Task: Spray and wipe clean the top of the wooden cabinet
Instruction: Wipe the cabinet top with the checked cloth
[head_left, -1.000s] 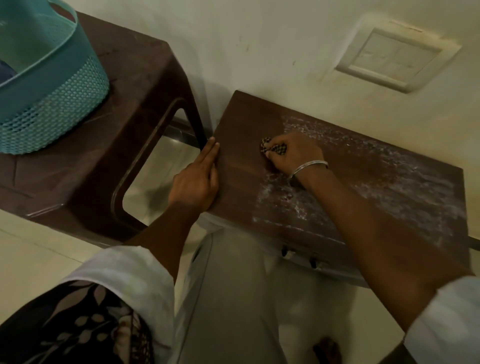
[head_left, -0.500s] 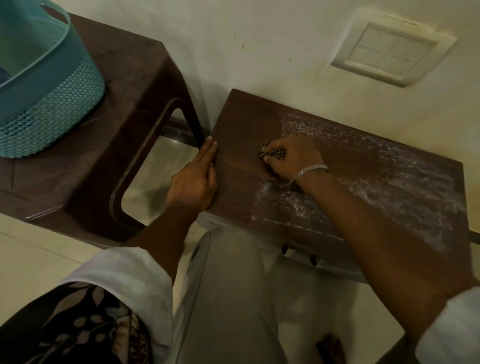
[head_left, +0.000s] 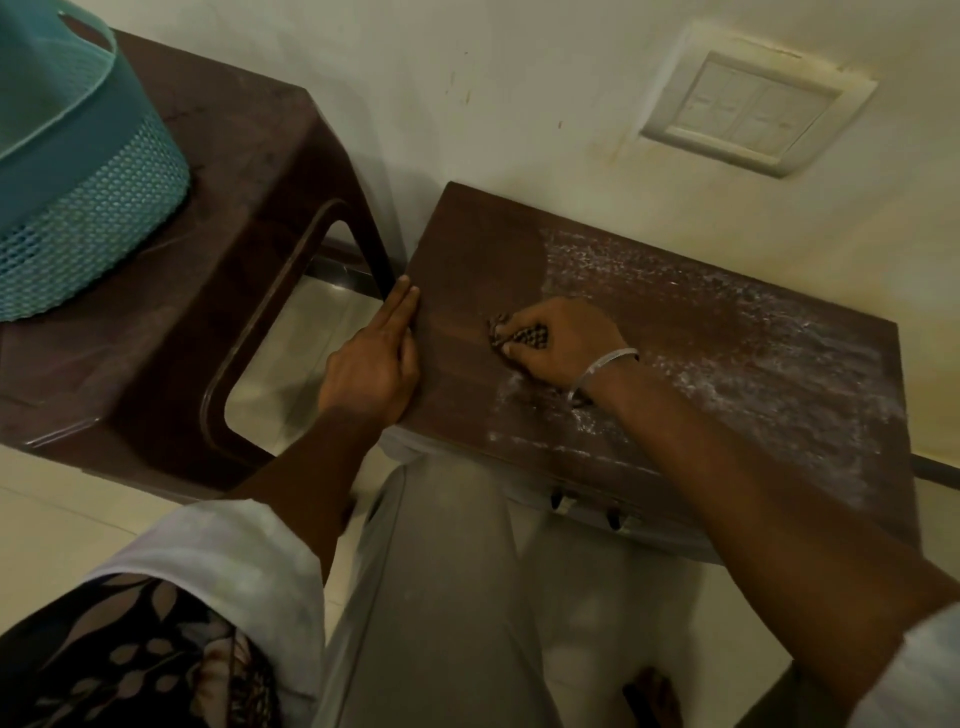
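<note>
Currently, head view (the only view). The wooden cabinet top (head_left: 478, 244) stands against the wall (head_left: 519, 93), just ahead of the person's knees. The right hand (head_left: 563, 345) sits near the middle of the top, fingers curled round a small bunched checked cloth (head_left: 522, 336) and pressing it onto the wood. The left hand (head_left: 371, 364) lies flat along the top's left edge, fingers straight and together, apparently bracing. White speckled residue (head_left: 753, 338) covers the top's right part and a front strip. The left part looks dark and wiped.

Handling, judged: the cloth is soft and light and wads easily, so it is best kept balled under the palm. The top is rigid and flat, probably slick where wet. The cabinet seems steady under the left hand.

Edges and room: the top's back edge meets the wall, so strokes must stop there. Its front and right edges are free. A brown plastic stool (head_left: 156, 322) carrying a teal basket (head_left: 88, 208) stands just beside the top's left edge, with a narrow gap between. Open room for strokes lies rightward across the residue.
</note>
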